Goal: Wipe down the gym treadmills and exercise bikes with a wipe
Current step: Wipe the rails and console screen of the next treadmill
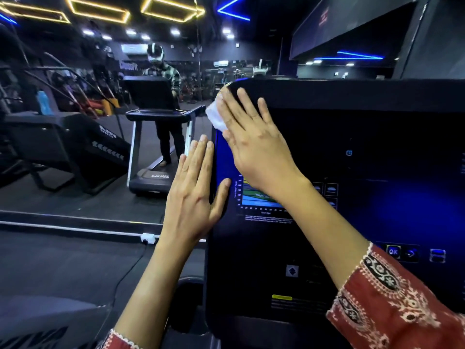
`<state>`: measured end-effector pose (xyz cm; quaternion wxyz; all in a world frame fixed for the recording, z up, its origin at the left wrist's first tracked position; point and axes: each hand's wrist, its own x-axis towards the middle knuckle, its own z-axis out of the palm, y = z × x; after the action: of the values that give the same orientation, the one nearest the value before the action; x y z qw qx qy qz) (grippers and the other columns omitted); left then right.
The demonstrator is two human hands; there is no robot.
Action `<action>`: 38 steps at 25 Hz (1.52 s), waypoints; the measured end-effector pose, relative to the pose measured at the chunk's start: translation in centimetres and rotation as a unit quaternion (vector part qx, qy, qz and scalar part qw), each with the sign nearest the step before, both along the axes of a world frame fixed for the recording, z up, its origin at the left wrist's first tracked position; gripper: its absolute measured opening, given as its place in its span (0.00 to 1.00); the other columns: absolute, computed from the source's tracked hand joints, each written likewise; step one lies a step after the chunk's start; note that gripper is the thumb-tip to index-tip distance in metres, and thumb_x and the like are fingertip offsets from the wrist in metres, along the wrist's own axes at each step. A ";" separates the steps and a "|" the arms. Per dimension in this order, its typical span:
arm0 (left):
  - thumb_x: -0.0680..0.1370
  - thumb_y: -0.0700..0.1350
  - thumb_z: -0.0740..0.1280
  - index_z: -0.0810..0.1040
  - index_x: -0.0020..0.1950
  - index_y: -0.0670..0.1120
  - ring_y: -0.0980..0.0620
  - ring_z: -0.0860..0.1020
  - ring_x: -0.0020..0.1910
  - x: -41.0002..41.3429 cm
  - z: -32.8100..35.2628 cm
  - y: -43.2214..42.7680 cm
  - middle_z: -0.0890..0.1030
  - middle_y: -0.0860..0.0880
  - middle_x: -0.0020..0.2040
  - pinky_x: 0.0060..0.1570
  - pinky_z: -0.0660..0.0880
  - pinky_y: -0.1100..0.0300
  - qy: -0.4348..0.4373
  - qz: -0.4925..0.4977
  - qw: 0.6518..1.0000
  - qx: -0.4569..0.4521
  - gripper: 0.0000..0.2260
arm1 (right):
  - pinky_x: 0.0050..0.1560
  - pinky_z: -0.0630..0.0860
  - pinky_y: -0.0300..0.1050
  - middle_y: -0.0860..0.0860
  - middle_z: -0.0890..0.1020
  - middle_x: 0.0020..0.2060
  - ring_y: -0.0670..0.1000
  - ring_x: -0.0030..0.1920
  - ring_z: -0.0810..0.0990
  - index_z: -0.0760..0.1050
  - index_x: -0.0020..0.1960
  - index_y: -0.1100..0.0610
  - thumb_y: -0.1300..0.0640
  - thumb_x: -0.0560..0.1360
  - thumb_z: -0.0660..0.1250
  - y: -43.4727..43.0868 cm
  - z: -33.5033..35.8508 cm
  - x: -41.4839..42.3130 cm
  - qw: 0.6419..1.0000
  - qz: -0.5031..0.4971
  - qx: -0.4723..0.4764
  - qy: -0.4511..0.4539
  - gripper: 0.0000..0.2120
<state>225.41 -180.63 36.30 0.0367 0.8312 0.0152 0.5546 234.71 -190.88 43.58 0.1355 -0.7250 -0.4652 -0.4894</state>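
Note:
A black treadmill console (352,152) with a dark screen and lit buttons fills the right half of the head view. My right hand (254,137) lies flat with straight fingers on the console's upper left corner, pressing a white wipe (214,117) against it. The wipe shows at the fingers' left side; the rest is hidden under the palm. My left hand (193,190) rests open against the console's left edge, fingers straight and pointing up, thumb on the screen face.
A wall mirror (75,122) at the left reflects another treadmill (156,137) with a person standing on it, and a stair machine (63,142). A cable and white socket (148,238) run along the floor below the mirror. Dark machine parts sit at the bottom left.

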 end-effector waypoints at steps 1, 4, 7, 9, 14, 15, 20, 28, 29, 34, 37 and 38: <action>0.79 0.49 0.58 0.64 0.72 0.33 0.45 0.58 0.73 -0.4 -0.7 0.1 0.64 0.37 0.73 0.73 0.52 0.54 0.003 -0.003 1.000 -0.003 0.26 | 0.73 0.52 0.54 0.56 0.65 0.74 0.57 0.74 0.61 0.63 0.74 0.62 0.57 0.80 0.50 -0.7 -0.9 -0.2 0.999 0.017 -0.029 -0.015 0.24; 0.80 0.47 0.57 0.64 0.71 0.32 0.42 0.60 0.73 -0.9 -2.0 0.2 0.65 0.36 0.72 0.73 0.56 0.50 0.006 -0.013 1.000 0.006 0.25 | 0.72 0.53 0.58 0.54 0.67 0.73 0.57 0.74 0.63 0.65 0.74 0.61 0.56 0.81 0.51 -3.6 -2.8 -0.4 0.994 0.023 -0.094 -0.055 0.23; 0.80 0.47 0.57 0.64 0.71 0.33 0.42 0.61 0.73 -0.9 -2.0 0.0 0.64 0.37 0.73 0.72 0.57 0.49 0.000 -0.017 1.000 -0.001 0.24 | 0.72 0.49 0.61 0.54 0.69 0.72 0.57 0.73 0.64 0.66 0.73 0.61 0.56 0.80 0.53 -3.2 -0.8 0.7 0.997 -0.043 -0.031 -0.049 0.22; 0.80 0.47 0.56 0.63 0.72 0.33 0.42 0.60 0.73 -0.9 -2.2 -0.2 0.63 0.38 0.73 0.72 0.58 0.47 0.002 -0.019 1.000 -0.013 0.24 | 0.72 0.49 0.61 0.55 0.68 0.72 0.58 0.74 0.62 0.65 0.73 0.62 0.57 0.80 0.54 -1.9 0.1 0.6 0.998 -0.059 0.013 -0.010 0.22; 0.80 0.47 0.57 0.61 0.73 0.34 0.42 0.60 0.74 -1.2 -3.1 -0.2 0.62 0.39 0.74 0.71 0.59 0.45 0.015 -0.027 0.999 -0.011 0.25 | 0.73 0.56 0.61 0.53 0.65 0.74 0.56 0.74 0.62 0.64 0.74 0.60 0.58 0.80 0.54 -5.3 -6.1 -1.6 0.993 0.035 -0.108 -0.040 0.23; 0.80 0.47 0.57 0.60 0.73 0.34 0.42 0.60 0.74 -1.3 -3.2 -0.2 0.61 0.39 0.74 0.72 0.58 0.47 0.017 -0.032 0.999 -0.003 0.25 | 0.72 0.57 0.61 0.53 0.64 0.74 0.55 0.74 0.62 0.64 0.74 0.60 0.58 0.80 0.55 -6.7 -7.2 -2.0 0.991 0.042 -0.119 -0.038 0.23; 0.80 0.48 0.59 0.63 0.72 0.34 0.43 0.58 0.74 -0.7 -2.4 -1.3 0.62 0.38 0.74 0.73 0.57 0.49 0.013 -0.040 0.999 0.015 0.25 | 0.71 0.51 0.63 0.54 0.68 0.72 0.57 0.73 0.65 0.66 0.73 0.60 0.58 0.80 0.55 -7.0 -4.0 0.4 0.992 -0.034 -0.089 -0.077 0.22; 0.79 0.47 0.59 0.65 0.72 0.34 0.43 0.59 0.74 0.9 -0.8 -3.6 0.62 0.38 0.74 0.74 0.51 0.54 0.014 -0.067 0.998 0.009 0.24 | 0.73 0.50 0.63 0.55 0.63 0.75 0.57 0.75 0.59 0.61 0.75 0.61 0.58 0.82 0.51 -9.6 -5.6 -0.2 0.997 -0.067 0.032 0.034 0.22; 0.79 0.47 0.59 0.65 0.72 0.34 0.43 0.59 0.74 1.1 -0.8 -3.7 0.63 0.38 0.73 0.74 0.51 0.53 0.009 -0.059 0.998 0.014 0.24 | 0.73 0.51 0.62 0.54 0.64 0.74 0.56 0.75 0.60 0.62 0.75 0.61 0.58 0.81 0.52 -9.5 -6.3 -0.6 0.998 -0.063 0.009 0.019 0.22; 0.79 0.48 0.59 0.66 0.71 0.34 0.43 0.59 0.74 2.0 -0.2 -5.0 0.63 0.37 0.73 0.74 0.53 0.53 0.008 -0.065 0.997 0.034 0.24 | 0.73 0.51 0.60 0.55 0.65 0.74 0.58 0.75 0.60 0.63 0.74 0.61 0.58 0.81 0.52 -11.0 -1.5 3.0 0.992 -0.092 0.076 0.043 0.22; 0.79 0.47 0.60 0.66 0.71 0.34 0.43 0.60 0.74 2.4 0.0 -5.8 0.63 0.37 0.73 0.74 0.54 0.53 0.017 -0.078 0.996 0.049 0.25 | 0.74 0.47 0.56 0.58 0.59 0.76 0.60 0.76 0.54 0.57 0.76 0.63 0.59 0.82 0.50 -13.3 -3.8 2.7 0.967 -0.108 0.186 0.135 0.23; 0.79 0.47 0.60 0.66 0.71 0.34 0.42 0.60 0.74 2.6 0.0 -6.0 0.63 0.37 0.73 0.74 0.54 0.53 0.018 -0.078 0.995 0.053 0.25 | 0.75 0.47 0.56 0.60 0.58 0.76 0.61 0.76 0.54 0.56 0.76 0.64 0.60 0.82 0.51 -13.1 -5.4 1.6 0.968 -0.103 0.183 0.138 0.23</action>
<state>227.97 -186.58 36.33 0.0355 0.8403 -0.0786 0.5352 236.28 -203.99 38.15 0.2778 -0.7926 -0.2671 -0.4725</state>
